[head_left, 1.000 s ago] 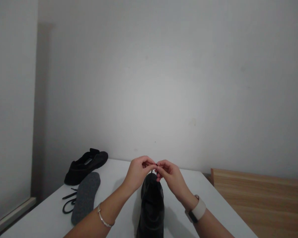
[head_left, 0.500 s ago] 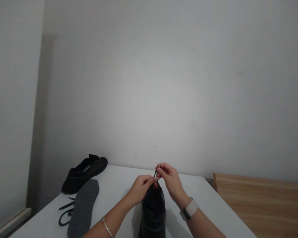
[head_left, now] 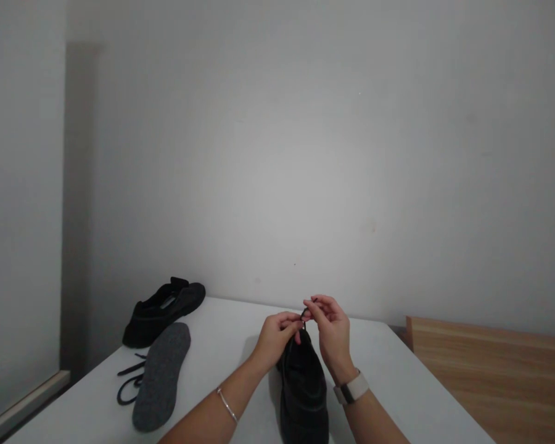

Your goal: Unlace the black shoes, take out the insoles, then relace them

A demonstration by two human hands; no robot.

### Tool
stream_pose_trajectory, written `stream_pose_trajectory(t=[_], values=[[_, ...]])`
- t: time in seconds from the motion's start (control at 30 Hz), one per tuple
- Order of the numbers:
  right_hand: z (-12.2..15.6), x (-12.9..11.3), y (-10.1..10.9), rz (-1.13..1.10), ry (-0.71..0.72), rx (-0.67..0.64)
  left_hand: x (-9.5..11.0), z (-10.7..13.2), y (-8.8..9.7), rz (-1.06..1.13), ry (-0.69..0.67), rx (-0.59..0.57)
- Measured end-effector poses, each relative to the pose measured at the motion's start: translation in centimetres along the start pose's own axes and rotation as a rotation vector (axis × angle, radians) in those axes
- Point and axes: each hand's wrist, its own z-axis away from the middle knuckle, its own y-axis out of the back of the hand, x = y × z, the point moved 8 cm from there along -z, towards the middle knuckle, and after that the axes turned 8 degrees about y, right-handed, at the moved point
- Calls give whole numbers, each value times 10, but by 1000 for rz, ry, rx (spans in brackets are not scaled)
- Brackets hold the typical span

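Observation:
A black shoe (head_left: 304,394) stands on the white table in front of me, its near end at the bottom of the view. Over its far end, my left hand (head_left: 277,336) is closed, thumb and fingers pinched at the base of a thin black shoelace (head_left: 304,314). The lace's upper part is pinched between the thumb and fingers of my right hand (head_left: 333,327), slightly higher and to the right. Fingertips hide where the lace meets the shoe.
On the white table (head_left: 226,364), a second black shoe (head_left: 164,313) sits at the back left. A grey insole (head_left: 163,379) lies nearer, beside a loose black lace (head_left: 130,387). A wooden panel (head_left: 485,376) is beyond the table's right edge. The wall (head_left: 277,185) rises behind.
My right hand has turned and drawn the lace slightly up and to the right. The shoe's far end now leans a little left of its near end. The whole view has shifted slightly.

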Motion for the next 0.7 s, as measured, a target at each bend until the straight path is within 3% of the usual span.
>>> stream_pose_trajectory(t=[0.17, 0.43, 0.7], values=[[9, -19, -5, 36, 80, -74, 2, 5, 1, -23, 14, 65], [18, -8, -21, 131, 50, -330, 5, 17, -6, -72, -75, -112], [22, -15, -26, 220, 146, -434, 6, 19, 2, -110, -66, -75]])
